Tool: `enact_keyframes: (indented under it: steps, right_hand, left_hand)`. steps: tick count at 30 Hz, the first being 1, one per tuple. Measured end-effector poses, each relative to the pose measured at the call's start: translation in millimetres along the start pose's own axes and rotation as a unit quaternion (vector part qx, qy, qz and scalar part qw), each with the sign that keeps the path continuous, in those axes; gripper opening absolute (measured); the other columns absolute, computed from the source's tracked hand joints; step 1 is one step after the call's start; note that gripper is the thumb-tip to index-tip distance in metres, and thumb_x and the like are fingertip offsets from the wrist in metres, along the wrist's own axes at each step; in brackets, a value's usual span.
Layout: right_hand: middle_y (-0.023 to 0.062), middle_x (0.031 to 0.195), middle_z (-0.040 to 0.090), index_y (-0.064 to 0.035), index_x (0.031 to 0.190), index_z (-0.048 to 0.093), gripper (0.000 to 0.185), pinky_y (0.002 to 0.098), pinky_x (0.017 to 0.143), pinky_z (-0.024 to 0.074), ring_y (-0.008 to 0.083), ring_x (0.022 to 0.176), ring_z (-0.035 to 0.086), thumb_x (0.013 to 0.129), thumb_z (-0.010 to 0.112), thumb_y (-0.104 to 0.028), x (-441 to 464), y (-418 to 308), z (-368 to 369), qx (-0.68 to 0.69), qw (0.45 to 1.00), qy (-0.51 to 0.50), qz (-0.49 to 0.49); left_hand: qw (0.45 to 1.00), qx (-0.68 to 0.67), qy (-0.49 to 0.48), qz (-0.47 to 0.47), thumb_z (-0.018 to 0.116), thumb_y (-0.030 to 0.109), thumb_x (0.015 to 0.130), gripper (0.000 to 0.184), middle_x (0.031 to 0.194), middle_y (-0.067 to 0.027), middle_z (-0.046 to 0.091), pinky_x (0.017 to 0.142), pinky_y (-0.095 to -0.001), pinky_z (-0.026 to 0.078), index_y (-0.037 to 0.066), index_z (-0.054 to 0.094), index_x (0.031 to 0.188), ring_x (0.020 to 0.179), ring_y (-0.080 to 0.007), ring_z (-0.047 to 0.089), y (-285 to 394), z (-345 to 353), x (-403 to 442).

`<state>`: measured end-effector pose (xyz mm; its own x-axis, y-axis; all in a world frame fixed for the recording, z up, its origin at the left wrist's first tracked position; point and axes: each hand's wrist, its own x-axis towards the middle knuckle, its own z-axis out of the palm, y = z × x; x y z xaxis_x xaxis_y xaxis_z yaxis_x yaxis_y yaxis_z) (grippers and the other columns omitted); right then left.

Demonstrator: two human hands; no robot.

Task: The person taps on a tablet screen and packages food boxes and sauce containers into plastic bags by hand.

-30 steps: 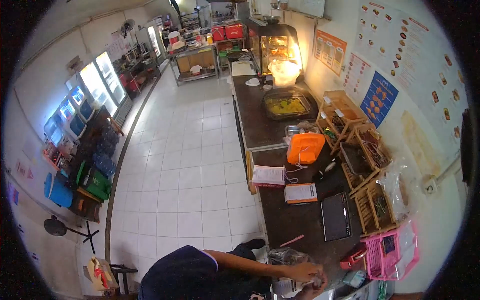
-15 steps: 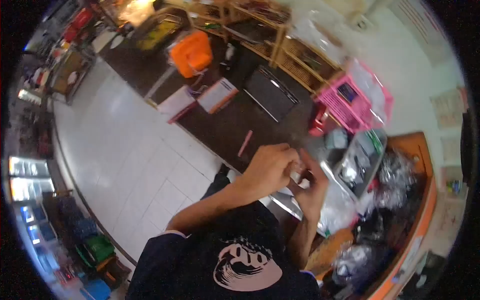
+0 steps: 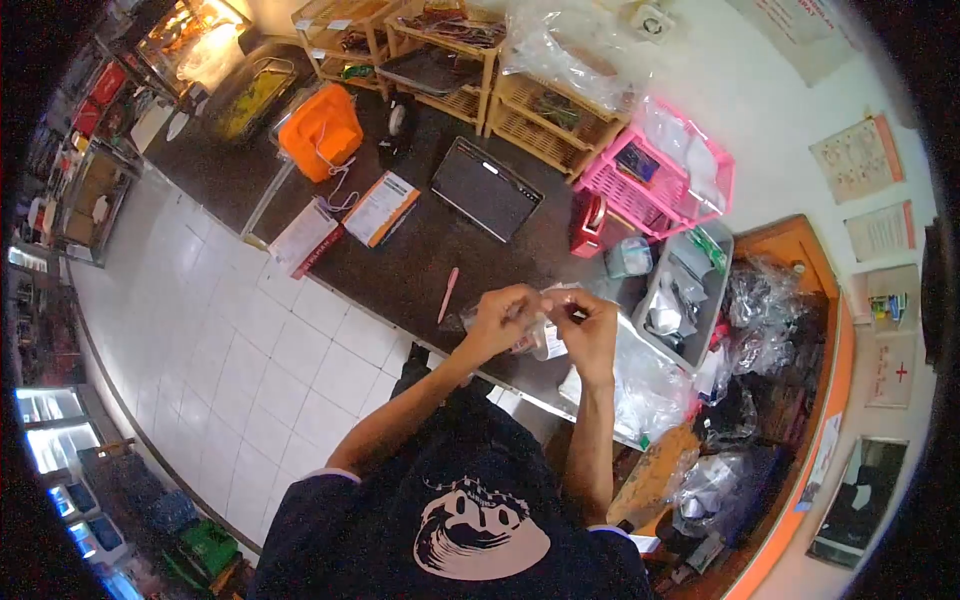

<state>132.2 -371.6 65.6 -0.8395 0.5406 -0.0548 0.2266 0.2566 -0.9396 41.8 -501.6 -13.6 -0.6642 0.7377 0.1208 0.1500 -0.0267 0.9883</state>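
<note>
In the head view, my left hand (image 3: 503, 318) and my right hand (image 3: 588, 333) meet over the near edge of the dark counter. Both are closed, thumbs and fingers pinching the top of a clear plastic bag (image 3: 540, 338). White and reddish patches show on or through the plastic; its contents are unclear. Left of my left hand, a pink pen (image 3: 449, 294) lies on the counter. Beside my right wrist is a larger sheet of clear plastic packaging (image 3: 645, 385).
Behind my hands lie a black flat device (image 3: 487, 190), a red stapler-like object (image 3: 589, 224) and a pink basket (image 3: 650, 208). A grey tray (image 3: 690, 290) holds plastic packets. Further left are orange-and-white boxes (image 3: 381, 208) and an orange container (image 3: 320, 132). Wicker-like shelves (image 3: 550, 120) stand at the back.
The view has shifted and sharpened. My hands, overlapping and blurred before, now sit side by side with their fingertips together, and the plastic bag shows more clearly below them.
</note>
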Motion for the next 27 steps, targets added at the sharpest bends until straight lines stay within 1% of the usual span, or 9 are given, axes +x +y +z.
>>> enact_keyframes:
  steps: [3,7,10,12,15,20,22,25,27]
  right_hand:
    - [0.002,0.078,0.068,-0.0019,0.093,0.073,0.012,0.0234,0.058,0.0457,0.0067,0.064,0.055,0.082,0.074,0.001,3,5,-21,-0.001,0.998,0.07,-0.01]
    - [0.011,0.082,0.071,-0.0078,0.096,0.073,0.028,0.0306,0.063,0.0519,0.0214,0.072,0.067,0.07,0.072,0.004,10,-9,-17,-0.142,0.966,-0.125,-0.177]
    - [0.0135,0.082,0.071,-0.0069,0.094,0.073,0.023,0.0331,0.063,0.0532,0.0262,0.073,0.068,0.071,0.071,0.0,38,-4,-9,-0.224,0.945,-0.079,-0.224]
    - [0.0144,0.082,0.071,-0.005,0.092,0.072,0.017,0.0343,0.063,0.0535,0.0263,0.073,0.069,0.076,0.073,-0.007,50,8,-7,-0.2,0.955,-0.042,-0.215]
    - [0.0101,0.081,0.072,0.0004,0.095,0.071,0.019,0.0283,0.06,0.051,0.0142,0.066,0.067,0.081,0.079,-0.01,47,15,4,-0.164,0.978,0.039,-0.123]
    - [0.0117,0.083,0.073,0.0016,0.097,0.07,0.016,0.0255,0.059,0.0516,0.012,0.067,0.067,0.083,0.075,-0.005,19,78,6,-0.162,0.986,-0.03,-0.021]
    - [0.0114,0.083,0.072,0.0025,0.096,0.07,0.016,0.0259,0.056,0.0515,0.013,0.066,0.067,0.081,0.074,0.0,9,71,14,0.098,0.988,0.017,0.117]
    - [0.0098,0.081,0.071,0.0013,0.091,0.068,0.014,0.026,0.056,0.052,0.0127,0.065,0.066,0.078,0.073,0.004,1,89,39,0.32,0.935,-0.016,0.154]
    - [0.0082,0.079,0.069,0.0004,0.089,0.066,0.016,0.0257,0.058,0.0528,0.0122,0.067,0.066,0.077,0.074,0.006,8,93,44,0.275,0.952,0.011,0.136]
  left_hand:
    - [0.949,-0.271,0.105,-0.12,0.055,0.021,0.099,0.02,0.08,-0.0076,0.063,0.069,-0.032,0.05,0.002,0.061,0.098,0.075,-0.0102,0.058,-23,9,10]
    - [0.997,0.022,-0.032,-0.068,0.055,0.021,0.096,0.019,0.08,-0.0111,0.062,0.07,-0.0382,0.05,0.002,0.06,0.096,0.075,-0.0227,0.061,-40,13,22]
    - [0.989,0.065,-0.123,0.052,0.056,0.014,0.094,0.021,0.082,-0.0099,0.07,0.066,-0.0359,0.053,0.001,0.059,0.111,0.071,-0.0201,0.066,-47,16,15]
    - [0.983,-0.037,-0.176,-0.048,0.056,0.016,0.095,0.02,0.081,-0.0111,0.07,0.063,-0.0366,0.053,0.001,0.062,0.108,0.069,-0.0217,0.066,-48,12,17]
    - [0.999,-0.012,-0.05,-0.009,0.054,0.019,0.097,0.025,0.069,-0.0109,0.06,0.061,-0.0363,0.048,-0.003,0.065,0.093,0.067,-0.0157,0.06,-52,12,27]
    - [0.996,0.043,-0.049,-0.053,0.055,0.024,0.099,0.028,0.079,-0.0114,0.069,0.063,-0.0328,0.049,-0.001,0.066,0.095,0.069,-0.0191,0.064,-57,1,37]
    - [0.996,0.063,-0.05,-0.045,0.056,0.023,0.098,0.026,0.081,-0.0116,0.07,0.064,-0.0333,0.048,0.0,0.067,0.093,0.069,-0.0206,0.065,-56,-1,37]
    - [0.995,0.097,-0.026,-0.025,0.064,0.017,0.092,0.016,0.075,-0.0148,0.063,0.062,-0.0333,0.048,0.001,0.068,0.093,0.065,-0.0202,0.062,-43,-8,42]
    - [0.99,0.129,-0.023,0.058,0.069,0.008,0.086,0.009,0.077,-0.0129,0.066,0.063,-0.0317,0.049,0.001,0.069,0.092,0.067,-0.0172,0.063,-28,-12,41]
